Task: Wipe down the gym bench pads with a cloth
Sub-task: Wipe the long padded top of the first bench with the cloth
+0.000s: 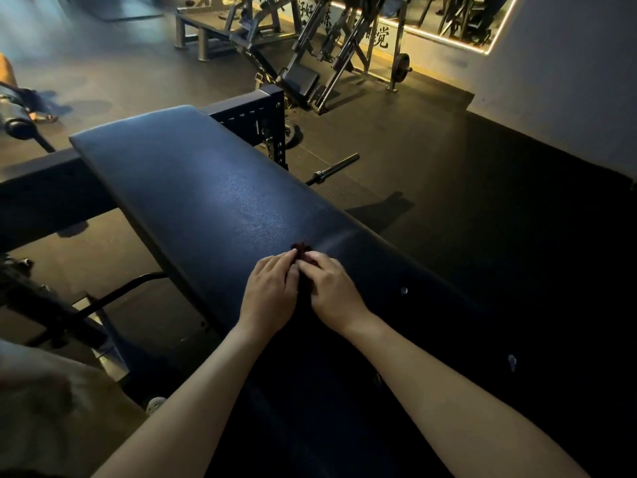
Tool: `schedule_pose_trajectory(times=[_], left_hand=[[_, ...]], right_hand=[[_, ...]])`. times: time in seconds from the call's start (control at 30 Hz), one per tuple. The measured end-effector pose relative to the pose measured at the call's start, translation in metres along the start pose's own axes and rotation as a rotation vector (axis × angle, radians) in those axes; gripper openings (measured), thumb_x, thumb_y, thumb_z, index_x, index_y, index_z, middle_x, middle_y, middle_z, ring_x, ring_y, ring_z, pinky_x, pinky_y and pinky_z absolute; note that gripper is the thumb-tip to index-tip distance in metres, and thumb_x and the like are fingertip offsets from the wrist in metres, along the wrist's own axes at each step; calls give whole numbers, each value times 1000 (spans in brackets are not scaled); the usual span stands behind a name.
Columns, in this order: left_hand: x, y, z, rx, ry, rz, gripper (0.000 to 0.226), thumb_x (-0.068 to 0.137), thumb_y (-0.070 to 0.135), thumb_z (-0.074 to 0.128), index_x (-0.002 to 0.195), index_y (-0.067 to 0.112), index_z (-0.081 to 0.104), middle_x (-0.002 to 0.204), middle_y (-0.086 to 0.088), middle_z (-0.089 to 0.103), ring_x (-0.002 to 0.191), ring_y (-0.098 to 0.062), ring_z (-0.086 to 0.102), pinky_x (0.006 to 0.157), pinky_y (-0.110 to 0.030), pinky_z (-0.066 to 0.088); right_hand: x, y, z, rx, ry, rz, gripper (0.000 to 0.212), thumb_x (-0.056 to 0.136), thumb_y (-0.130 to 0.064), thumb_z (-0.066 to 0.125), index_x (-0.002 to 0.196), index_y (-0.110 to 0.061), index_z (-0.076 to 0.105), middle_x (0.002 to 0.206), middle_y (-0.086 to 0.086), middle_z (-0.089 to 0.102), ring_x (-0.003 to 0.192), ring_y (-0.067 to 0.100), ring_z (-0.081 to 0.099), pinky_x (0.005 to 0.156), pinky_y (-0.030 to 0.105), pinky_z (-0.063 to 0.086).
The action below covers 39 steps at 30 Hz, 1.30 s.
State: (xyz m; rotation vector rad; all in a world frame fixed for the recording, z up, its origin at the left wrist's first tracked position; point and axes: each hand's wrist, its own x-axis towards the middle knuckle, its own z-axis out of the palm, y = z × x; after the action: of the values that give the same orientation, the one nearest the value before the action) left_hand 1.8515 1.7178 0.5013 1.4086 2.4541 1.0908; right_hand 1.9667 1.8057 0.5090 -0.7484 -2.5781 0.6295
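A long dark blue bench pad (193, 188) runs from the upper left down to the lower right. A small dark red cloth (302, 250) lies bunched on the pad near its seam, mostly hidden between my hands. My left hand (270, 291) and my right hand (332, 291) sit side by side on the pad, and the fingertips of both pinch the cloth. The lower stretch of the pad lies in deep shadow.
The bench's dark steel frame (255, 115) crosses behind the pad. A barbell end (334, 167) lies on the rubber floor to the right. Plate-loaded machines (310, 56) stand at the back by a lit mirror wall. A handle bar (113, 294) juts out lower left.
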Motion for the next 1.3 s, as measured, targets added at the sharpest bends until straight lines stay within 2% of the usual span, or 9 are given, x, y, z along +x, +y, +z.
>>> schedule_pose_trajectory(times=[0.2,0.33,0.43,0.6,0.73,0.87,1.0,1.17,1.3], left_hand=[[-16,-16,-11,180,37,-3,54,99,40,31,137,16,60,139,1,61,129,-23,47,111,-39,32],[-17,-17,-12,203,-17,-9,65,95,47,20,142,20,55,146,4,55,134,-22,42,113,-38,26],[-14,-14,-11,229,-81,-28,63,95,46,20,148,26,47,153,8,46,138,-19,34,114,-36,20],[-9,-12,-7,273,-110,-33,49,105,41,29,151,27,41,156,10,40,139,-19,29,115,-37,16],[2,-5,-4,246,-113,-38,46,106,38,33,150,27,43,156,10,41,137,-18,31,112,-37,15],[18,1,0,161,-111,-20,47,105,37,31,148,24,45,153,9,44,137,-17,33,111,-37,17],[24,-2,5,168,-114,-11,47,106,36,30,149,24,44,153,9,43,137,-16,31,114,-39,15],[28,-1,12,246,-119,8,45,107,36,31,149,27,42,154,11,41,139,-14,30,115,-40,16],[38,0,17,274,-134,28,46,106,38,29,150,27,41,155,12,40,139,-13,29,114,-38,15]], right_hand=[[20,18,-14,-87,94,306,46,98,-16,53,144,-11,49,152,11,37,133,32,36,111,38,32],[5,-12,6,-54,47,81,37,94,-10,57,130,-12,64,136,11,55,110,36,52,99,39,43],[3,-11,0,-9,22,38,36,96,-13,56,131,-14,64,136,10,55,114,34,51,102,42,44],[20,12,-21,-309,18,379,68,94,-46,55,152,-18,32,158,10,14,145,32,12,120,49,19],[17,2,-11,-305,57,232,54,98,-25,54,148,-14,40,136,9,41,123,29,37,104,44,42],[26,-1,-18,-113,76,124,42,98,-20,44,140,-20,50,130,11,48,119,30,42,95,43,48],[39,20,-23,-373,129,205,45,95,-25,50,140,-24,49,146,14,37,136,36,31,114,55,29],[36,26,-9,-403,-167,103,45,103,-41,38,147,-38,42,162,2,22,151,29,8,120,54,-3],[57,46,-24,-465,-178,288,47,104,-39,32,151,-42,32,165,-4,10,152,26,1,118,60,0]])
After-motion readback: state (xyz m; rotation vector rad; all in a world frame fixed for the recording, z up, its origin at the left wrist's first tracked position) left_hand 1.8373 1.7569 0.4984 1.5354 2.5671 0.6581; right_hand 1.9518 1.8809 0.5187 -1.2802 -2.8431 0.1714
